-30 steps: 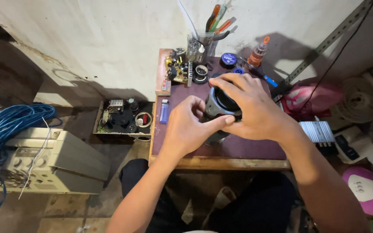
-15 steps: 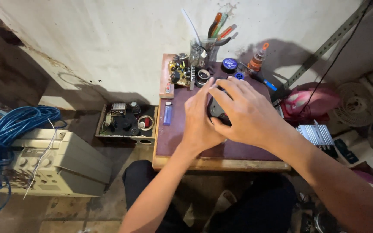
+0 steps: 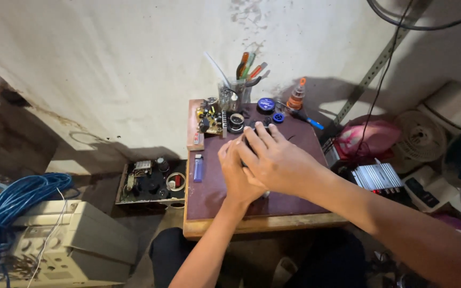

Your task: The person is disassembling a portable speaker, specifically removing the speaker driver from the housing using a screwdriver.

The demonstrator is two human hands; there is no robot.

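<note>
blue lighter (image 3: 198,168), circuit board (image 3: 209,118), perhaps solder (image 3: 265,104)

Two bare forearms reach forward from the bottom of the head view, meeting near the middle. The left hand (image 3: 238,173) lies palm down, its fingers pointing away from the body, the wrist straight. The right hand (image 3: 278,160) comes in from the right at a slant and lies over the left, covering most of its knuckles, fingers spread and stretched forward past it. What either grip closes on is hidden beneath the stacked hands. Both elbows are bent.
</note>
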